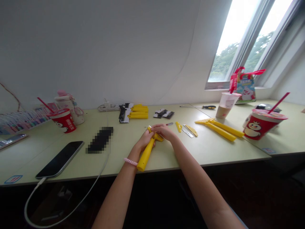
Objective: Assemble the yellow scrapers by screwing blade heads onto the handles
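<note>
Here a yellow plastic scraper handle [145, 154] is gripped between both hands, its long axis slanting from the head end, tucked under the fingers, down toward the wearer, so that the butt is left sticking out below the fingers, just beside the left wrist [130, 159]. The left hand [144, 141] is nearer to the shaft, and its fingers are curled closed around the upper part. The right hand [165, 131] is laid over the head end, its fingers [159, 128] held close together on the yellow head, which is mostly hidden, so the exact grip there cannot be told. A small yellow tip [149, 128] is seen poking out past the left fingers. Just beyond the fingers, a row of yellow handles [139, 112] and black packets [164, 113] is laid out. To the right of the fingers, loose yellow pieces [178, 127] and thin metal blades [188, 131] are set nearby, with two longer yellow scrapers [219, 130] farther along. Left of the fingers, a pixelated object [100, 140] and a smartphone [59, 159] are placed on the pale green table [124, 143]
</note>
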Tool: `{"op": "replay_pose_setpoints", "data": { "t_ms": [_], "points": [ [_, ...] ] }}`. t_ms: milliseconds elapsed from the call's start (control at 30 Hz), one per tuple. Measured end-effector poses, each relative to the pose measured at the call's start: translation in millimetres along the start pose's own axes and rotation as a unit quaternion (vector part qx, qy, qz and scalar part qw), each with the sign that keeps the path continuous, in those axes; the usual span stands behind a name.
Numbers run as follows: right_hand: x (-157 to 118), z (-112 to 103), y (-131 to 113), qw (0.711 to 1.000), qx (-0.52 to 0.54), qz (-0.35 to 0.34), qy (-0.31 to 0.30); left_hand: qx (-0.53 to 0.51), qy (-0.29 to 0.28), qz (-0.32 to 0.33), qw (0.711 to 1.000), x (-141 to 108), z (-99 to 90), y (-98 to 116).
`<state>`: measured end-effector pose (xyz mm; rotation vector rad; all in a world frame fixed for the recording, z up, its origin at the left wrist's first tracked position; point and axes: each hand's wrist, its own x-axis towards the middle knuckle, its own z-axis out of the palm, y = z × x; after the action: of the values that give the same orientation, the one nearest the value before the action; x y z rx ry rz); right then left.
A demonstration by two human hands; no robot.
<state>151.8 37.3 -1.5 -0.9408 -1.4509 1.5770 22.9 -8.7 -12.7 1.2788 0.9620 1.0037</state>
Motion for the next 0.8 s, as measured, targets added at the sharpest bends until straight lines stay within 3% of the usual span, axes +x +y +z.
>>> {"op": "replay_pose_setpoints", "data": {
  "t_ms": [467,800],
  "points": [
    [0.1,1.4,-2.7,0.994,0.092,0.065,-0.002,0.020,-0.026,-0.002,0.999,-0.3,-0.4,-1.8],
    [0.1,-0.6,-2.7,0.999,0.006,0.021,-0.037,0.007,0.002,0.016,1.000,1.1,-0.8,-2.9]
  ]
}}
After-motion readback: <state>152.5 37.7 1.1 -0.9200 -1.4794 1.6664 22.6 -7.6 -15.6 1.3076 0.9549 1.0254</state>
